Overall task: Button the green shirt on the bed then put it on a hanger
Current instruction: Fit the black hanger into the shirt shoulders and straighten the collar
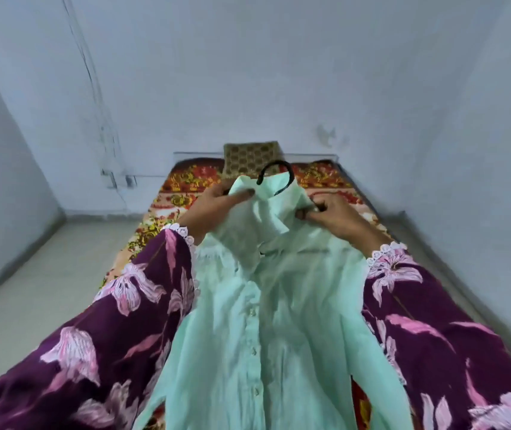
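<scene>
A pale green shirt (263, 321) hangs in front of me above the bed (186, 184), its front placket closed with a row of small white buttons. A black hanger (276, 173) sticks its hook up out of the collar; the rest of it is hidden inside the shirt. My left hand (217, 206) grips the collar and shoulder on the left side. My right hand (332, 217) pinches the fabric at the right shoulder, where a dark bit of the hanger shows. Both arms wear purple floral sleeves.
The bed carries a red, yellow and orange floral sheet, with a patterned brown pillow (251, 156) at its head against the pale wall. Bare floor (46, 290) lies to the left of the bed. Cables and a socket (117, 180) run down the left wall.
</scene>
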